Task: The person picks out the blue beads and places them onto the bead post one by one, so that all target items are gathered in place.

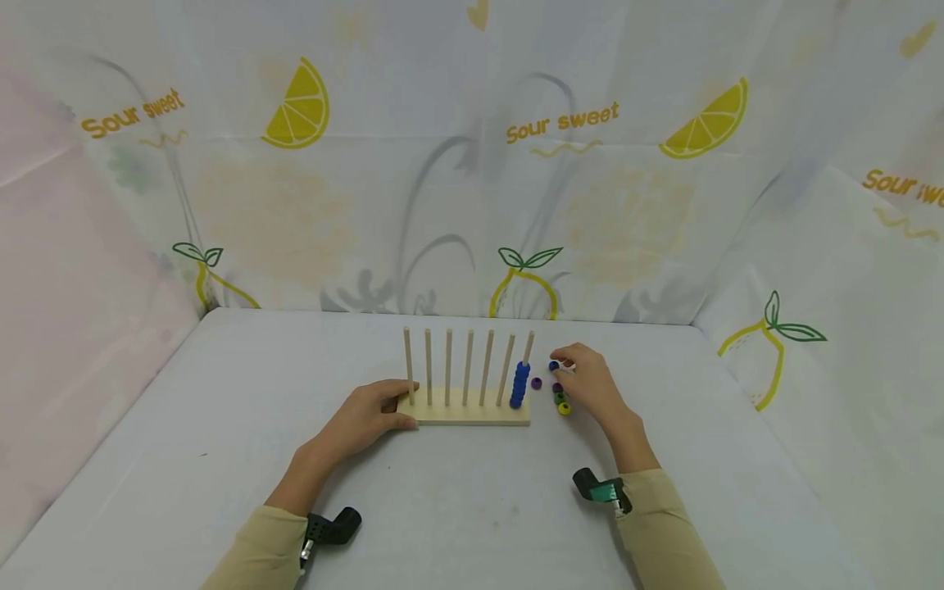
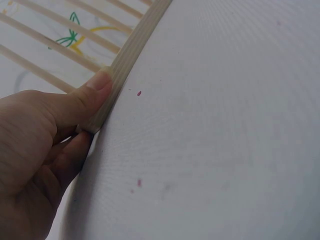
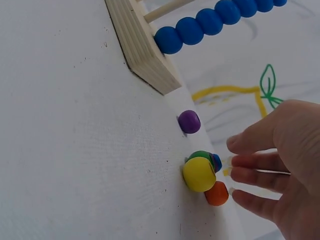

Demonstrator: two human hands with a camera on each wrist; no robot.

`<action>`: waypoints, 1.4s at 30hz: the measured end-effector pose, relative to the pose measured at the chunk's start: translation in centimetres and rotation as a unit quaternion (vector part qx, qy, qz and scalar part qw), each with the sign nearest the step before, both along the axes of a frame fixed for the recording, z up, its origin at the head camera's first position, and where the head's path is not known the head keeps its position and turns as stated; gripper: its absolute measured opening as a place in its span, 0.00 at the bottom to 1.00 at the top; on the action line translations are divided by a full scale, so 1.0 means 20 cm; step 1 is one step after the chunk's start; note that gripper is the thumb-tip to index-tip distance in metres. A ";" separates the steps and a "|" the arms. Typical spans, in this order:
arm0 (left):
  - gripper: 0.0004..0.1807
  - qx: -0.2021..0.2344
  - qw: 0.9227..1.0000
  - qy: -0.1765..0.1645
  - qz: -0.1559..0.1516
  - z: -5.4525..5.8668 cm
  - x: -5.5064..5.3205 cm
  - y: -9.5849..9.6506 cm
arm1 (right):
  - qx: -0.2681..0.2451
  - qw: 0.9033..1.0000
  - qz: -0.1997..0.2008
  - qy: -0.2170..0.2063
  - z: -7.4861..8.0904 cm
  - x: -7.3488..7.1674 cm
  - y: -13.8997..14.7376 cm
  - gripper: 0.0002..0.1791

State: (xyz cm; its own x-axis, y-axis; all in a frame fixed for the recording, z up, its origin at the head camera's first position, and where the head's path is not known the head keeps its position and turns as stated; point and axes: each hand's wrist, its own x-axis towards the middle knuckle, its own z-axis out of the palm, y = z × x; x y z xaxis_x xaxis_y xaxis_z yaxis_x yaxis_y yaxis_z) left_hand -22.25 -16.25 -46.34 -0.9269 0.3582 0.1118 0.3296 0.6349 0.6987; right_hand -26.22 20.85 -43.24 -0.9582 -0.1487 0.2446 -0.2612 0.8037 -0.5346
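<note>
A wooden bead rack (image 1: 465, 416) with a flat base and several upright pegs stands on the table. My left hand (image 1: 370, 418) grips its left end, the thumb (image 2: 97, 89) on the base edge. Several blue beads (image 1: 519, 385) are stacked on the rightmost peg. To the right of the rack, my right hand (image 1: 588, 378) reaches over loose beads, thumb and fingers parted about a blue bead (image 1: 554, 366). Close by lie a purple bead (image 3: 189, 121), a green bead (image 1: 559, 399), a yellow bead (image 3: 199, 174) and an orange bead (image 3: 217, 194).
A white cloth (image 1: 472, 508) covers the table. Behind it hangs a backdrop (image 1: 413, 205) with printed lemons and lettering. Each wrist carries a black camera mount, one on the left (image 1: 335, 526) and one on the right (image 1: 599, 488).
</note>
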 end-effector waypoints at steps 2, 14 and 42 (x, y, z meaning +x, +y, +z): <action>0.33 0.000 1.000 0.002 -0.001 0.00 0.00 0.00 | 0.009 1.000 -0.003 -0.013 0.00 -0.01 0.00 0.16; 0.33 0.006 1.000 0.001 -0.002 0.01 0.01 0.00 | 0.032 0.997 0.009 -0.062 -0.04 -0.04 -0.01 0.18; 0.33 0.005 1.000 -0.002 -0.004 0.01 0.01 0.00 | 0.094 0.995 0.007 -0.044 -0.05 -0.03 -0.05 0.11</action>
State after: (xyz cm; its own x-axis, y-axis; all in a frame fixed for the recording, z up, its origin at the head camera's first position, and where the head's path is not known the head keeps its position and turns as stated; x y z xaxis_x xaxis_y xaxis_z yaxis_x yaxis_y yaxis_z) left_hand -22.08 -16.26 -46.16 -0.9243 0.3650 0.1112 0.3320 0.6256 0.7060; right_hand -26.78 19.76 -44.31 -0.9719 -0.1983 0.1270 -0.2330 0.8882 -0.3960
